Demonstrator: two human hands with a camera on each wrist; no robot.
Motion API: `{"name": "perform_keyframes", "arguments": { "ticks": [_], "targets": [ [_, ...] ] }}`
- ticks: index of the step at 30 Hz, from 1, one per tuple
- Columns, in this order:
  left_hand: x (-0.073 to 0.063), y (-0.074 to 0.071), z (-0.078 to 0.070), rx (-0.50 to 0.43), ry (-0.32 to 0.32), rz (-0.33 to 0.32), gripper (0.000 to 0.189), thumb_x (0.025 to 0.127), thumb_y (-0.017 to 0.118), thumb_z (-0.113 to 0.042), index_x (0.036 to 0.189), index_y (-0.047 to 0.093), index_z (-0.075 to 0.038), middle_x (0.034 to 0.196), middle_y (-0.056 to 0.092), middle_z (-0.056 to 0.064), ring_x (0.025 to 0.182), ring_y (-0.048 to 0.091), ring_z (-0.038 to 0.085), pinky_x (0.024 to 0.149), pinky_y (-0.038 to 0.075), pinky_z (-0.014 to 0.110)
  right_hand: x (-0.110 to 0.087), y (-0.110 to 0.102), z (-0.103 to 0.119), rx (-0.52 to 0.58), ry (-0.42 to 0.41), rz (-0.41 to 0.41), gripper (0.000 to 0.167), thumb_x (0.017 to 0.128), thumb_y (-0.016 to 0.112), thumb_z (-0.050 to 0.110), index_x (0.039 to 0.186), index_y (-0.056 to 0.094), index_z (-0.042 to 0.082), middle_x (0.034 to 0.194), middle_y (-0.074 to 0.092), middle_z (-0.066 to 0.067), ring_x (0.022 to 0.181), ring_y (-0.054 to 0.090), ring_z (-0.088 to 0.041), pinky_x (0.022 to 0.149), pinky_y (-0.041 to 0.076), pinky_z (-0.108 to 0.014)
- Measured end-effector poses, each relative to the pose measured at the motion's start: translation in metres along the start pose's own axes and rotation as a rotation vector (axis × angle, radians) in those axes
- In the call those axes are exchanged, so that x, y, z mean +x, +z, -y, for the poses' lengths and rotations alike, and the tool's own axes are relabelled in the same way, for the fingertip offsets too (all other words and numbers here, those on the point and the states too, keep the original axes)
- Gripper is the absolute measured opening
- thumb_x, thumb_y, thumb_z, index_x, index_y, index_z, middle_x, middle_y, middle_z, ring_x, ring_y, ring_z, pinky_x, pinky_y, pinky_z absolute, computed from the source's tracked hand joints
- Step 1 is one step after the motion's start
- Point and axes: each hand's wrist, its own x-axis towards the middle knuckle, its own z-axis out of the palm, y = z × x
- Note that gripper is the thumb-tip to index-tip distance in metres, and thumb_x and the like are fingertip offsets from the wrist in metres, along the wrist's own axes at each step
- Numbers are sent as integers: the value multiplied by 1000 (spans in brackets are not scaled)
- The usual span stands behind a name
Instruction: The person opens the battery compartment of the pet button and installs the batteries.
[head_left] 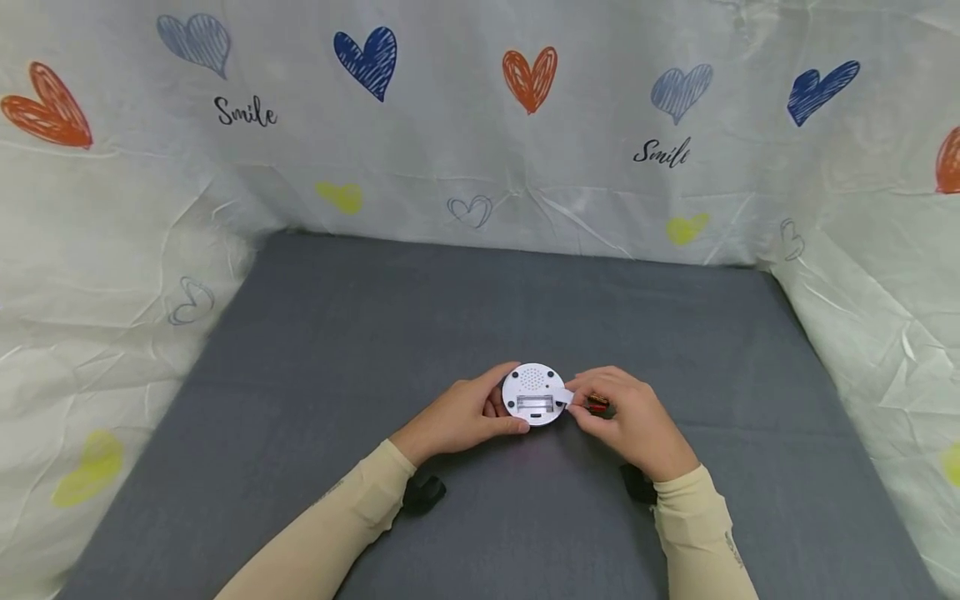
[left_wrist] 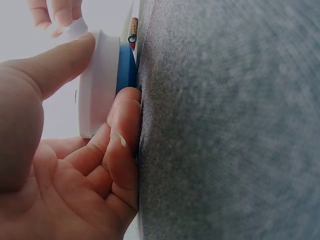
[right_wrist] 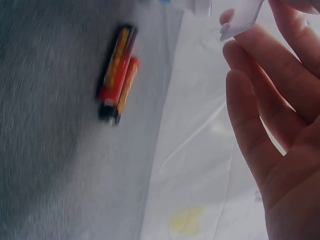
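My left hand grips a round white device by its left edge, thumb on the near rim and fingers at its side and underneath. Its upturned back shows small holes, dark round feet and an exposed, vacant battery compartment. In the left wrist view, the underside is a blue part close to the cloth. A small white battery cover is pinched between the thumb and fingers of my right hand, at the device's right edge. Two red-and-black batteries lie side by side on the cloth, partly hidden by that hand in the head view.
Dark grey cloth covers the table. White sheeting printed with hearts and "Smile" rises along the back and both sides. Black straps or mounts sit at both wrists, beside beige sleeves.
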Motion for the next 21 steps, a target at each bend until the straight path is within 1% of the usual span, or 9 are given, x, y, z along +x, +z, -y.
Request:
{"name": "perform_keyframes", "arguments": {
  "ticks": [2,5,7,12,15,18,21],
  "targets": [
    [0,0,0,6,-8,-3,84,92,85,-50,163,43,-33,91,67,-9,77,66,9,73,54,29,-3,-4,-5,-22,19,-11,25,92,86,9,87,69,27,117,78,4,115,72,-14,89,60,-37],
    [0,0,0,9,-14,-7,85,92,86,-50,163,42,-34,92,67,-10,78,66,9,75,54,29,-8,-10,-13,-59,70,-28,24,92,87,10,87,70,26,115,77,5,114,71,-15,93,57,-38],
    [0,0,-1,5,-14,-9,85,92,86,-51,163,42,-34,92,67,-10,78,66,9,76,53,29,-13,-16,-18,-78,123,-32,21,92,86,10,90,72,25,116,77,6,111,71,-15,94,56,-40],
    [0,1,-1,1,-18,-6,84,91,86,-51,162,43,-35,92,66,-9,78,65,9,75,53,29,-28,-28,-31,-107,264,-18,14,95,84,12,96,76,23,117,78,4,103,70,-16,91,59,-45],
    [0,1,-1,2,-22,-7,84,91,86,-51,161,44,-36,92,66,-9,78,65,9,74,53,30,-33,-32,-36,-156,346,5,13,94,85,13,97,76,23,112,78,1,96,67,-18,85,58,-43],
    [1,1,0,4,-25,-11,84,91,86,-52,161,43,-37,92,66,-9,77,65,9,74,53,30,-36,-34,-38,-219,409,39,13,93,85,13,96,77,23,103,76,-2,88,61,-20,76,50,-38],
    [2,2,-1,2,-24,-11,83,91,86,-51,161,44,-37,92,66,-9,77,65,9,75,53,30,-38,-34,-41,-271,444,64,13,92,86,13,95,77,22,94,72,-2,82,55,-20,69,43,-36]
  ]
}}
